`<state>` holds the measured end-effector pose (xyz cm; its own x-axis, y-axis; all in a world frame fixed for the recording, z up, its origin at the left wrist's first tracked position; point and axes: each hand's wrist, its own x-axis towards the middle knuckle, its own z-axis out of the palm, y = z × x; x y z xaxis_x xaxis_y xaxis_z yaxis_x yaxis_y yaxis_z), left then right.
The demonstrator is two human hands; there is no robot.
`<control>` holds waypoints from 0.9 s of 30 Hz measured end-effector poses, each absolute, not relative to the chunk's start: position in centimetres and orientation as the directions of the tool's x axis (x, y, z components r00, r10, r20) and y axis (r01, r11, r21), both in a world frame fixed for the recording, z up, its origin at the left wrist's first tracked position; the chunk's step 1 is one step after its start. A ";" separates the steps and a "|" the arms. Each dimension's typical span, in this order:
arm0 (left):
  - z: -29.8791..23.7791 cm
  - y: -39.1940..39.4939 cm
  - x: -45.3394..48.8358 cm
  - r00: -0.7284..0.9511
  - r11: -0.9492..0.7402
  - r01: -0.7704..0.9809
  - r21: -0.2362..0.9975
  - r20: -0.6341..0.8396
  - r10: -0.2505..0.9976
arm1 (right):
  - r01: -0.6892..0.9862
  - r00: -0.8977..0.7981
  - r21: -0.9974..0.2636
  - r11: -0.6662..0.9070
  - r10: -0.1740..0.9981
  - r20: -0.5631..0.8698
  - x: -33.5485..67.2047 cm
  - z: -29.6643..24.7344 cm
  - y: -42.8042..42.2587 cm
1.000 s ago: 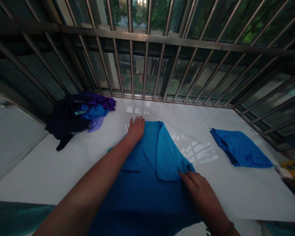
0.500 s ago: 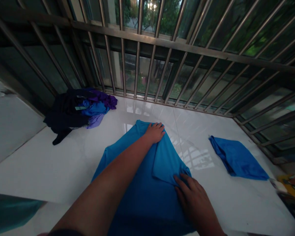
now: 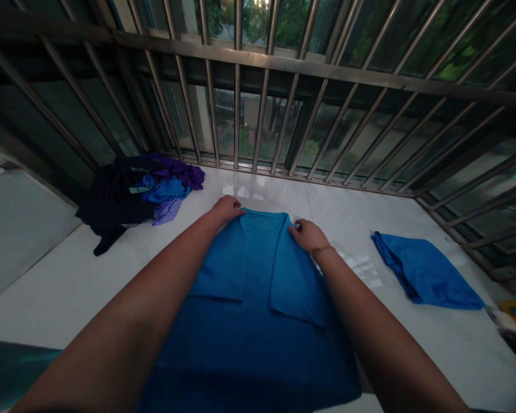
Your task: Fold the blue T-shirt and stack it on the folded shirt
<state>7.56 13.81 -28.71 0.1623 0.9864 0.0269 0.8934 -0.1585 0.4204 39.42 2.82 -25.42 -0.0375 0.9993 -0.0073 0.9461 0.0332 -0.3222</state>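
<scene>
Shirt, bright blue, sides folded inward, both hands' fingers pinching its far edge.

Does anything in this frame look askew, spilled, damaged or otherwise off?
Nothing is spilled or damaged. The only untidy spot is the crumpled pile of dark and purple clothes by the bars at far left. The left hand and right hand pinch the far corners of the blue shirt.

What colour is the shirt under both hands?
Bright blue shirt, clearest in the head view.
</scene>
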 end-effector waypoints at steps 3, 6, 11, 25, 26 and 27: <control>-27.9 13.5 8.1 0.187 -0.176 0.866 0.468 0.025 0.982 | 0.916 -0.041 -0.399 0.049 0.999 0.029 37.6 -25.7 7.3; -26.0 11.8 7.9 0.206 -0.209 0.833 0.513 0.062 0.976 | 0.841 -0.057 -0.530 0.105 0.993 0.107 37.6 -24.7 7.8; -23.3 2.7 4.4 0.386 -0.460 0.676 0.576 0.254 0.887 | 0.797 -0.120 -0.562 0.220 0.970 0.210 40.5 -23.1 -2.1; -23.7 -8.3 1.9 0.620 -0.618 0.717 0.323 0.110 0.776 | 0.866 -0.409 -0.214 0.452 0.887 0.215 43.9 -25.2 -14.7; -23.9 -6.6 2.3 0.576 -0.574 0.766 0.290 0.086 0.813 | 0.894 -0.363 -0.206 0.399 0.912 0.192 43.4 -25.0 -13.4; -24.1 -5.0 2.6 0.538 -0.527 0.810 0.258 0.030 0.842 | 0.920 -0.319 -0.191 0.343 0.936 0.147 42.8 -25.0 -12.1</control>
<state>2.63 -5.00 -24.10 0.5384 0.8421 0.0301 0.8097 -0.5269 0.2582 42.83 -12.08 -25.03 -0.3188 0.9364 0.1469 0.9196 0.3431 -0.1912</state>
